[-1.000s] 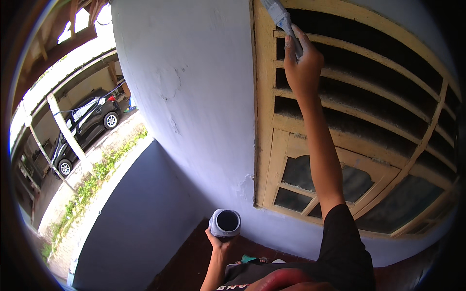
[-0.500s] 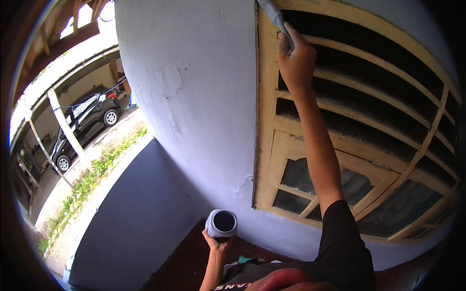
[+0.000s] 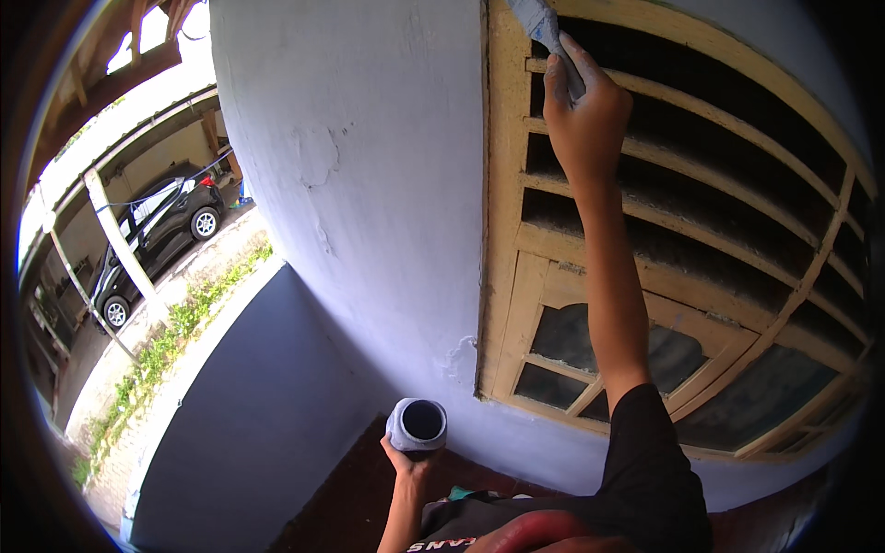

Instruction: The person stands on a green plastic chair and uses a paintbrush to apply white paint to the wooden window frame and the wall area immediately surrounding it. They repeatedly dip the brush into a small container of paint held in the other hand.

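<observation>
Raised high at the upper middle, my right hand (image 3: 590,111) is closed round the handle of a paintbrush (image 3: 537,23). The brush is smeared with pale blue-grey paint, and its tip runs up out of the picture, close to the top of the yellow window frame (image 3: 502,203). Low in the middle, my left hand (image 3: 411,459) grips a paint-smeared, wide-mouthed container (image 3: 396,426) from below. Its opening faces up and looks dark inside, so the contents cannot be made out.
A pale lilac wall (image 3: 387,184) with peeling patches stands left of the frame. Dark slatted openings (image 3: 701,138) and glass panes lie to the right. A low wall (image 3: 249,396) curves at the left, with plants (image 3: 189,313) and a parked black car (image 3: 166,226) beyond.
My right hand has moved slightly right and down with the paintbrush, so more of the brush shows. My left hand and the container have hardly moved.
</observation>
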Motion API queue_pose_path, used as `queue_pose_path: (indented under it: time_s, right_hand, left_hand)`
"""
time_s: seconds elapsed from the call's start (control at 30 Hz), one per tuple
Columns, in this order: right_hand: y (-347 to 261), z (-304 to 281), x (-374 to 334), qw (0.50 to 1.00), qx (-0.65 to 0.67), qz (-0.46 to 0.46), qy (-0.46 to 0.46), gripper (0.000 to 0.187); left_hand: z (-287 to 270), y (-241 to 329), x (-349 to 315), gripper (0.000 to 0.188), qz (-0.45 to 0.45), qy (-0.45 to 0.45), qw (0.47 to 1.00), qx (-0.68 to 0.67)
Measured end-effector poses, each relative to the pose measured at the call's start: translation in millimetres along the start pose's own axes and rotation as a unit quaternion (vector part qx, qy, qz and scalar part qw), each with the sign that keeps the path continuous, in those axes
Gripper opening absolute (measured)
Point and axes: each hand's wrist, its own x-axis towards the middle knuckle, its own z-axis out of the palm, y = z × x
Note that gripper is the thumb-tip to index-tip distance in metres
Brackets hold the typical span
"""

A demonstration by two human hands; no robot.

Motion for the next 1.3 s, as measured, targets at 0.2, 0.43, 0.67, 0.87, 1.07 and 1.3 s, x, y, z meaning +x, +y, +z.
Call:
queue_pose_path:
  time_s: [0.2, 0.43, 0.67, 0.87, 1.07, 1.3]
  right_hand:
    - [2.0, 14.5, 3.1, 0.999, -0.039, 0.006, -0.034, 0.028]
    - [2.9, 9.8, 3.4, 0.996, -0.044, 0.015, -0.079, 0.029]
    - [-26.2, -37.5, -4.2, 0.98, -0.006, 0.081, -0.183, 0.03]
    - [-15.7, -33.7, 22.5, 0.99, -0.02, 0.042, -0.135, 0.033]
    - [2.3, -20.5, 23.7, 0.986, -0.027, 0.043, -0.162, 0.034]
    - [-25.3, -67.7, 0.2, 0.932, -0.063, 0.12, -0.337, 0.032]
  left_hand:
    - [4.5, 1.6, -2.3, 0.061, 0.011, 0.013, 0.999, 0.028]
    - [3.6, 1.6, 5.6, 0.061, -0.009, 0.004, 1.0, -0.016]
    - [-0.6, 4.4, 5.3, 0.06, -0.002, 0.016, 1.0, 0.011]
    - [-8.2, 2.7, 11.4, 0.061, 0.004, -0.002, 1.0, 0.025]
    - [-24.4, -0.1, 19.4, 0.079, -0.002, -0.018, 0.999, 0.051]
    - [-23.2, 0.2, 14.3, 0.078, 0.001, -0.011, 0.998, 0.056]
